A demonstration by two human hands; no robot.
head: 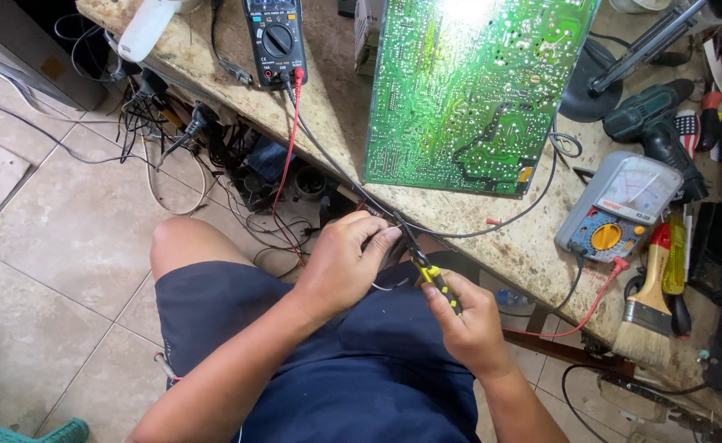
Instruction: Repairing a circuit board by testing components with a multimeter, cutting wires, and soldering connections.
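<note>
Green circuit board, solder side up, lies on the worn stone-topped bench at the upper middle of the head view, one corner near the bench's front edge. Below that edge, over the seated person's lap in dark blue shorts, both hands meet. Left hand: fingers curled shut, thumb and forefinger pinching a thin dark wire just at the tip of the tool. Right hand: closed around the yellow-and-black handles of small pliers or cutters, whose dark nose points up and left toward the left fingertips; whether the nose actually bites the wire cannot be told. The wire and tool sit between the two hands, just in front of the bench edge and clear of the board.

Upper left on the bench: black digital multimeter with a round dial; its red lead and a black lead drop over the edge toward the hands. At the right, a grey analogue meter with an orange dial, a red lead trailing from it. Beside it lie a paintbrush with pale bristles and a dark green cordless drill. A tangle of cables hangs under the bench above the beige tiled floor.
</note>
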